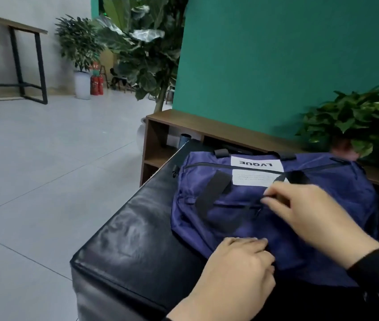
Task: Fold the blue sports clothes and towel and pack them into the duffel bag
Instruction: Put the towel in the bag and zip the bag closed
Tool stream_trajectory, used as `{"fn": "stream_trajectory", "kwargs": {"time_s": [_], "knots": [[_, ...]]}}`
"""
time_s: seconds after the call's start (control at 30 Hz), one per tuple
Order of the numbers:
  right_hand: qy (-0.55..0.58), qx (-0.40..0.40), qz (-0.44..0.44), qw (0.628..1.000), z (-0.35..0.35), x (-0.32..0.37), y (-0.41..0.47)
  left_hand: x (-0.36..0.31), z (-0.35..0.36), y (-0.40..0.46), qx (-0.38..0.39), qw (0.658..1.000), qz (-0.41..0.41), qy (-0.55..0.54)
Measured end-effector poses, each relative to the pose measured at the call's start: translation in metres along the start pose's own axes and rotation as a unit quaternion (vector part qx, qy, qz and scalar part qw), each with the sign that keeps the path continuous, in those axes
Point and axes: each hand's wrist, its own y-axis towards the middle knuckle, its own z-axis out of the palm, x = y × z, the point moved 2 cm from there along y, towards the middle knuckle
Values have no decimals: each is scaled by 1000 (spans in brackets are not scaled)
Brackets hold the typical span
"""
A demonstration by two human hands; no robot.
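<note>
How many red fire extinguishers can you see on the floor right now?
2: both fire extinguishers stand side by side on the floor in the far corner, right of the white plant pot. More could be hidden behind the leaves.

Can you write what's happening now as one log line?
bag: on black seat | right hand: pinching zipper pull | left hand: gripping bag edge

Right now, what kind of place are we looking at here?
Probably an office lounge or lobby rather than a home: a black leather bench, a low wooden shelf unit against a teal wall, large potted plants, and red fire extinguishers on the tiled floor.
</note>
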Motion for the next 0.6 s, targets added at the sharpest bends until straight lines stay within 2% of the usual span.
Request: {"fn": "stream_trajectory", "kwargs": {"time_s": [0.07,0.1,0.13,0.2,0.27,0.4,0.5,0.6], "knots": [[211,-122,47,969,-25,-2,39,19,-9,-1,-37,999,-22,-10],[262,-150,77,950,-31,-7,64,29,-13,0,-56,998,-40,-6],[256,-133,94,953,-34,-13,91,37,-18,2,-72,995,-62,-4],[122,-8,103,987,-26,-15,127,52,-25,9,-98,990,-102,-4],[22,59,64,996,-9,-14,135,61,-29,15,-108,984,-143,0],[35,12,-30,999,14,-8,96,71,-24,21,-94,980,-173,24],[76,44,-41,995,25,-18,66,75,-29,26,-64,978,-189,-65],[66,70,-49,994,27,-33,51,72,-39,30,-64,949,-256,-172]]}}
